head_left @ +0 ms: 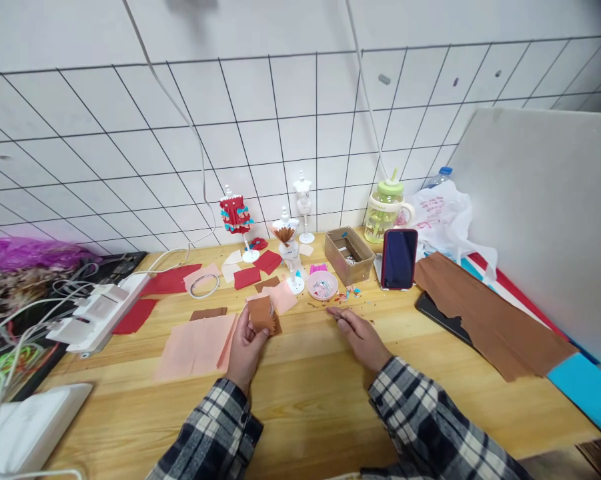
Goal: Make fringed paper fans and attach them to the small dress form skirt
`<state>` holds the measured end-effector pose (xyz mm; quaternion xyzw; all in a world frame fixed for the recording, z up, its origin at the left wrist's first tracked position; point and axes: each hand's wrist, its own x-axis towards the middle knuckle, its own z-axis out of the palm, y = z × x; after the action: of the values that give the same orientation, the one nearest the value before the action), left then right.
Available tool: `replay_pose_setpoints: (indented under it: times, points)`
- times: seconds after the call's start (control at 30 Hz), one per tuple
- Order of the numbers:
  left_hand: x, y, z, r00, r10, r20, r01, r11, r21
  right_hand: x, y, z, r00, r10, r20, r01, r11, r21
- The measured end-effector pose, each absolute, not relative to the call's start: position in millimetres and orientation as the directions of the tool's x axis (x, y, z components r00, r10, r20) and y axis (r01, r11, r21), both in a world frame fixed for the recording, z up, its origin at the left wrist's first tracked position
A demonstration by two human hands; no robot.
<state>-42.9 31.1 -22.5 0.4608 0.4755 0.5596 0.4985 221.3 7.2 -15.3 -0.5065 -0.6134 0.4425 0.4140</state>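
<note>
From here I make out a small craft workspace, though I can't tell whether it sits in a home or a studio. On the wooden surface (pixel 310 393), miniature dress forms (pixel 303 200) stand along the back edge by the tiled wall (pixel 290 93); red, pink and brown sheets (pixel 500 320), a dish of beads (pixel 323 285) and a power strip (pixel 97 313) lie about them.

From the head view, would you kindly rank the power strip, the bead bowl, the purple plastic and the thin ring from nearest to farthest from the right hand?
From the right hand:
1. Bead bowl, just beyond its fingertips
2. Thin ring, left of center
3. Power strip, left side
4. Purple plastic, far left
</note>
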Motion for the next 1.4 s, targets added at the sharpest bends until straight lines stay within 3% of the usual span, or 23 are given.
replay_pose_setpoints:
  times: [0.07,0.2,0.3,0.4,0.5,0.63,0.73,0.87,1.03,1.1,1.2,1.27,1.4]
  points:
    - [-39.9,27.8,-24.2,-0.023,0.998,0.051,-0.007,-0.051,0.999,232.2,9.2,-15.1,-0.071,0.984,0.162,0.454,0.176,-0.873]
    - [-22.8,10.0,-16.9,0.255,0.966,0.052,0.177,-0.1,0.979,241.0,3.6,-19.8,-0.189,0.949,0.252,0.724,0.308,-0.617]
    - [-6.4,-4.2,-9.7,0.395,0.918,-0.039,0.167,-0.03,0.985,238.9,2.1,-23.8,-0.192,0.937,0.292,0.768,0.329,-0.55]
    - [3.0,-10.8,-6.4,0.386,0.888,-0.251,0.27,0.151,0.951,235.7,3.6,-24.5,-0.122,0.913,0.389,0.767,0.336,-0.547]
    - [4.6,-13.2,-3.2,0.339,0.867,-0.365,0.377,0.23,0.897,229.8,1.8,-22.9,-0.214,0.878,0.429,0.725,0.436,-0.532]
    - [2.9,-21.4,5.8,0.302,0.912,-0.277,0.614,0.036,0.788,214.0,-2.5,-20.5,-0.303,0.893,0.333,0.751,0.439,-0.494]
    - [-5.3,-28.1,12.1,0.352,0.919,-0.176,0.686,-0.126,0.717,200.8,0.0,-20.2,-0.297,0.893,0.338,0.78,0.431,-0.454]
    - [-37.5,-28.3,11.5,0.518,0.855,-0.027,0.696,-0.402,0.595,192.4,7.6,-24.7,-0.291,0.897,0.331,0.742,0.431,-0.514]
    - [-69.7,-25.2,1.1,0.601,0.746,0.285,0.641,-0.664,0.386,198.6,15.1,-32.5,-0.09,0.948,0.305,0.671,0.284,-0.685]
    - [-62.8,-20.8,1.1,0.56,0.77,0.306,0.661,-0.638,0.394,200.8,16.4,-33.3,-0.026,0.956,0.293,0.634,0.243,-0.734]
    - [-35.0,-5.9,7.1,0.319,0.923,0.214,0.848,-0.379,0.371,201.4,16.9,-32.7,-0.002,0.962,0.273,0.611,0.217,-0.761]
    - [-14.0,6.8,10.9,0.228,0.966,0.123,0.926,-0.254,0.28,201.6,17.4,-32.7,-0.006,0.968,0.252,0.619,0.201,-0.759]
    - [10.0,21.9,8.7,0.226,0.968,0.11,0.966,-0.237,0.105,204.1,20.9,-34.1,0.016,0.974,0.227,0.627,0.167,-0.761]
